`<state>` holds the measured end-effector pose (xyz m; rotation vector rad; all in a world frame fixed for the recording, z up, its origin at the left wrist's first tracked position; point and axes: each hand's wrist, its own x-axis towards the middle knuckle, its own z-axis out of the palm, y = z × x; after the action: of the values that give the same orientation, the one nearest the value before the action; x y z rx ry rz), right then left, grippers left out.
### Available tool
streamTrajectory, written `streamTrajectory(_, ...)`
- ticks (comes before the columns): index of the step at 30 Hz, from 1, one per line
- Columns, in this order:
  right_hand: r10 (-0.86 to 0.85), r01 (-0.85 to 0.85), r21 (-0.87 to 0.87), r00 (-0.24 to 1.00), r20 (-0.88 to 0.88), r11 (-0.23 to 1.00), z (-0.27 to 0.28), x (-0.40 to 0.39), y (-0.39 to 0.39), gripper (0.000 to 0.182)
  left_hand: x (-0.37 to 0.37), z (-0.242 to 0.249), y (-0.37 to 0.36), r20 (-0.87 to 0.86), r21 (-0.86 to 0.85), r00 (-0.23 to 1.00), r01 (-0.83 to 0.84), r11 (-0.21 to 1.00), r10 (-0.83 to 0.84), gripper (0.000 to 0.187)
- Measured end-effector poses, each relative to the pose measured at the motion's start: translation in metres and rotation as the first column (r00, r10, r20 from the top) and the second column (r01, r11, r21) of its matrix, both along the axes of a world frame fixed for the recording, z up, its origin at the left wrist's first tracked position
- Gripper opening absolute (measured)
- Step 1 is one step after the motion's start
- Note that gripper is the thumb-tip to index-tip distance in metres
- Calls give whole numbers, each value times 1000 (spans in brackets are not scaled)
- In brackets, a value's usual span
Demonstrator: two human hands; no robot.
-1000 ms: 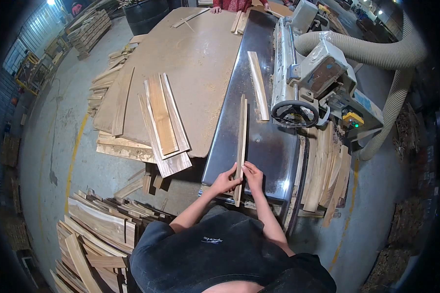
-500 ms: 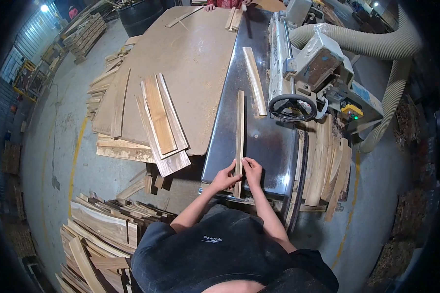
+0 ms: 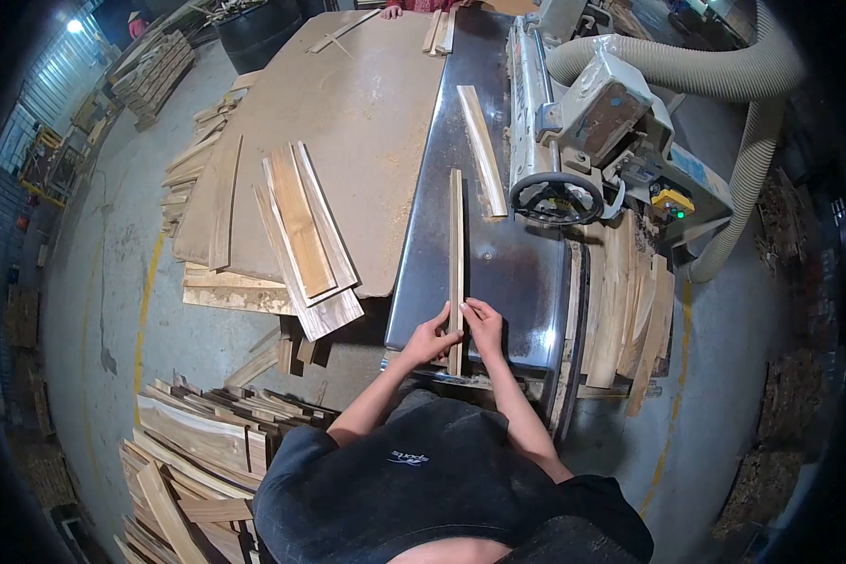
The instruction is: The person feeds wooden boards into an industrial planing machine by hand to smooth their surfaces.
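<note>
A long narrow wooden strip [image 3: 457, 254] lies lengthwise on the dark metal table [image 3: 423, 315], its near end at the table's front edge. My left hand [image 3: 429, 338] grips the strip's left side near that end, with its fingers wrapped at the wood. On the right side, my right hand [image 3: 482, 327] has its fingertips pressed against the same strip. Farther up on the metal surface, a second light strip [image 3: 482, 150] lies slightly tilted, beside the machine [image 3: 536, 113] with its black handwheel [image 3: 559, 198].
Several boards [image 3: 301, 226] lie on the brown board table [image 3: 376, 122] at left. A co-worker's hand [image 3: 392, 11] rests at its far edge. Stacked wood [image 3: 197, 442] stands at lower left, more planks [image 3: 620, 301] right. A thick hose [image 3: 686, 73] arches overhead.
The view has shifted slightly. At the far edge, the co-worker's right-side hand has left the small wood pieces. My hands keep about the same hold on the strip.
</note>
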<state>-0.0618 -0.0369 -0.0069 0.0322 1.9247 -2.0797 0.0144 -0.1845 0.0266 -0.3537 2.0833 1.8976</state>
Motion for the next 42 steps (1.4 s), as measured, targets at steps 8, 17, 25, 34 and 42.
streamTrajectory(8,1,-1,9,1000,1,1000,4,0,0,28,0,2,1,-10,-22,1000,-1,1000,0,83)
streamTrajectory(17,0,0,-5,1000,5,1000,-7,-2,1,30,0,6,1,-4,-6,1000,-18,1000,18,82)
streamTrajectory(25,7,-4,72,999,-38,997,-6,-2,0,27,0,7,1,18,4,1000,-17,1000,17,82)
streamTrajectory(34,-40,48,99,996,-80,994,-7,-1,-3,27,0,-1,0,15,62,999,-35,997,35,83)
streamTrajectory(42,-109,105,108,994,28,989,7,-1,-12,25,-1,5,-2,68,12,998,-12,1000,11,83)
